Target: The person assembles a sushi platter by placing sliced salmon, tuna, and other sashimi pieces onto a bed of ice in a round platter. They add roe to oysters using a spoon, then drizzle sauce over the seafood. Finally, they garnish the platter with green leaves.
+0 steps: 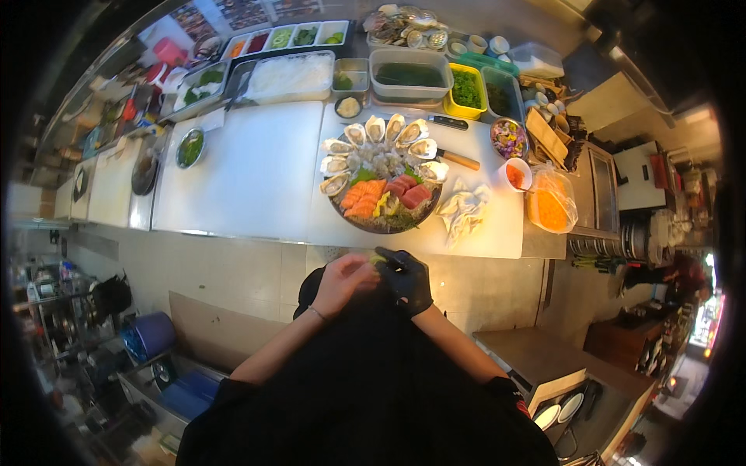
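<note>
My bare left hand (349, 278), with a thin bracelet at the wrist, meets my black-gloved right hand (406, 278) in front of the counter edge. A small yellow-green piece (378, 259) shows at the right fingertips; its kind is too small to tell. The left fingers are bent, slightly blurred, their tips close to it. Just beyond, on the white board, stands a round seafood platter (381, 230). Oysters (395, 129) in their shells line its far and left rim. Orange salmon slices (362, 199) and dark red fish slices (414, 196) lie at its near side.
Right of the platter lie a crumpled cloth (464, 211) and a wooden-handled knife (459, 160). A white cup (514, 175) and a bagged tub (551, 203) stand further right. Food containers (409, 75) line the back. A bowl of greens (190, 147) sits left.
</note>
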A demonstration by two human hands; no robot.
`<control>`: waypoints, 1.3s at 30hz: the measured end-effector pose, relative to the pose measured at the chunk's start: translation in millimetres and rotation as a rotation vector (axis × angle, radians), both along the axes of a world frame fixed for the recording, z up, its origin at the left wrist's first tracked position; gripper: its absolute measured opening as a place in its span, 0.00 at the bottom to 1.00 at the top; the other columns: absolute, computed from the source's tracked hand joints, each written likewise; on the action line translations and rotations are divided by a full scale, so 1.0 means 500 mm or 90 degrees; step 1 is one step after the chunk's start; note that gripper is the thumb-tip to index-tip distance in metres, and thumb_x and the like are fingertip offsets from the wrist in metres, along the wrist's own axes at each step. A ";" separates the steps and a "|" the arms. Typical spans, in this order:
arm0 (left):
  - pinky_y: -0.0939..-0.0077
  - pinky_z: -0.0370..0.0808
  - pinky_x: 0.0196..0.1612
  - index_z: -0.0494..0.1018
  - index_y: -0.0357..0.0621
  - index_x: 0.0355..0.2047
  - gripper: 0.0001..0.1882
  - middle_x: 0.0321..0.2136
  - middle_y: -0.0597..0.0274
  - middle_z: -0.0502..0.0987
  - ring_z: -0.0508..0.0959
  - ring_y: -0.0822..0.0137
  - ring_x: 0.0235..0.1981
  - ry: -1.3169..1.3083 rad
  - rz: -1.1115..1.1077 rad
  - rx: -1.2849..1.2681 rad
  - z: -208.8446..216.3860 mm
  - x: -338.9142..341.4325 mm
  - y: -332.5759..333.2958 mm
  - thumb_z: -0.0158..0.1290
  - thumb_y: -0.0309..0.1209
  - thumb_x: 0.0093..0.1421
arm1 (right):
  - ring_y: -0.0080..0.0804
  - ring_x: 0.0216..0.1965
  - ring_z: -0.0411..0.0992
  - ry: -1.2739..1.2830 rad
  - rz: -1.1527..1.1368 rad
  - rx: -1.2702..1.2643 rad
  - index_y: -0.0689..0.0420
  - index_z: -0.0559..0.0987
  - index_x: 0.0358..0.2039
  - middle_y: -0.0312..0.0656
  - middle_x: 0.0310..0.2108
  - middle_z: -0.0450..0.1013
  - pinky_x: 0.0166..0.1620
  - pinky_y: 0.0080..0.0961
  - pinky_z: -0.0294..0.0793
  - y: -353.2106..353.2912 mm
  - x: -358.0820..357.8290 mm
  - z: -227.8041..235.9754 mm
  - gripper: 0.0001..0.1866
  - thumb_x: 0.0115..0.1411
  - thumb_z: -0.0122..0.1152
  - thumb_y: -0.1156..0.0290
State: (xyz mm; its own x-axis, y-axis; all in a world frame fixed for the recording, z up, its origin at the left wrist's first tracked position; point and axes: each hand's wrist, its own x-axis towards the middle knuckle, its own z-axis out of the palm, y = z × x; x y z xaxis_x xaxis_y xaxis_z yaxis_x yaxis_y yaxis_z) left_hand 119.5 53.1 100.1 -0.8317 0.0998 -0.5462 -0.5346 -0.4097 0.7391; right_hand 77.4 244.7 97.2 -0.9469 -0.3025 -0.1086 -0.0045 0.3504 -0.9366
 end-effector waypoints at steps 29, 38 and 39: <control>0.66 0.76 0.52 0.81 0.43 0.50 0.15 0.44 0.60 0.80 0.76 0.62 0.46 0.216 0.433 -0.537 -0.094 -0.175 -0.218 0.66 0.29 0.63 | 0.52 0.57 0.74 0.420 -0.312 0.282 0.54 0.88 0.50 0.50 0.51 0.79 0.64 0.46 0.72 0.240 -0.256 -0.136 0.21 0.54 0.78 0.72; 0.65 0.81 0.47 0.82 0.43 0.51 0.17 0.48 0.55 0.83 0.82 0.59 0.46 0.230 0.318 -0.564 -0.073 -0.269 -0.460 0.68 0.31 0.63 | 0.53 0.39 0.76 0.108 -0.085 0.680 0.56 0.82 0.32 0.49 0.37 0.79 0.45 0.48 0.77 0.353 -0.315 -0.280 0.03 0.55 0.66 0.76; 0.64 0.81 0.47 0.82 0.44 0.51 0.17 0.48 0.55 0.83 0.82 0.58 0.45 0.256 0.313 -0.587 -0.055 -0.299 -0.501 0.67 0.31 0.63 | 0.51 0.39 0.77 0.110 0.017 0.721 0.56 0.83 0.33 0.49 0.38 0.80 0.44 0.45 0.78 0.350 -0.333 -0.259 0.05 0.55 0.67 0.78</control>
State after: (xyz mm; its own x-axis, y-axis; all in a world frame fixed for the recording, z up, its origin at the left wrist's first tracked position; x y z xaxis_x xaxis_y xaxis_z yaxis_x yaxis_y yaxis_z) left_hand -30.0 -197.4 72.4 -0.8016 -0.5930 0.0762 -0.1189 0.2829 0.9518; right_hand -89.2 419.7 -32.2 -0.9706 -0.1342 -0.2000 -0.1225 0.9900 -0.0698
